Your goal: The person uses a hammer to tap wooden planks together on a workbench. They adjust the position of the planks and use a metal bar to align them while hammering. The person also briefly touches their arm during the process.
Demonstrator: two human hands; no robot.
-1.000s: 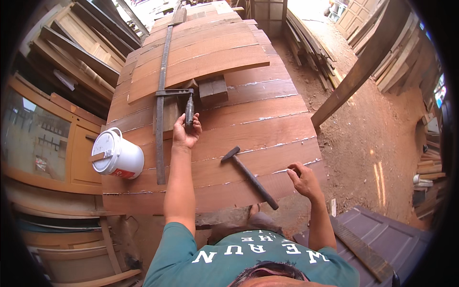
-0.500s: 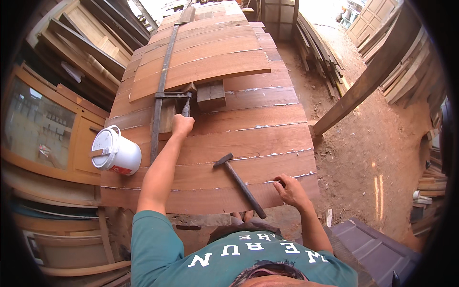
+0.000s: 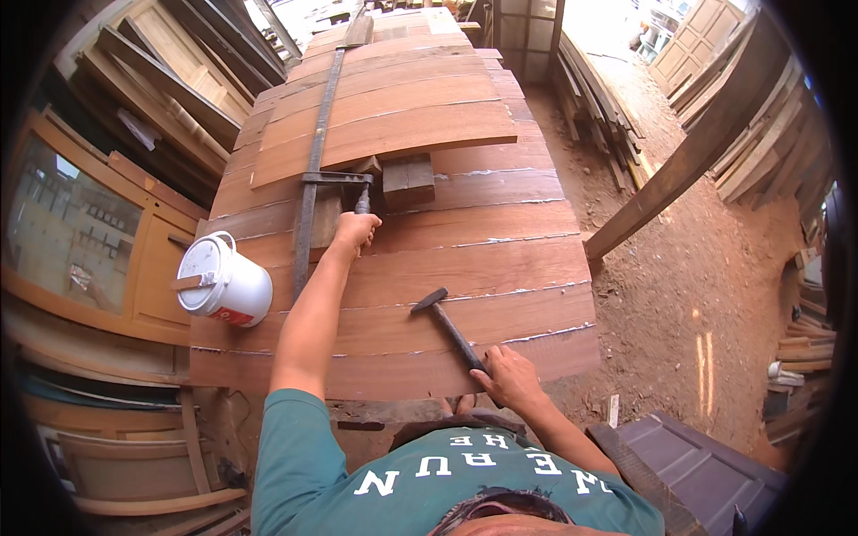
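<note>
The large plank panel (image 3: 429, 263) ends in a slanting edge right of centre, with a broad dirt floor (image 3: 652, 330) beyond; its near edge crosses lower centre, just ahead of the shirt (image 3: 429, 491). A white bucket (image 3: 234, 288) stands centre-left. Mid-frame, the left hand (image 3: 357, 230) wraps the lower end of the bar clamp (image 3: 336, 178). The hammer (image 3: 453, 330) lies lower centre, the right hand (image 3: 511, 375) over its handle — whether closed around it, I cannot tell.

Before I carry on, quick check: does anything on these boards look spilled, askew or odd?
Whitish residue sits in uneven lines between the boards, as if something had squeezed out. A flat wooden piece also lies across the lid of the white bucket, an odd resting place. Nothing looks clearly broken.
</note>
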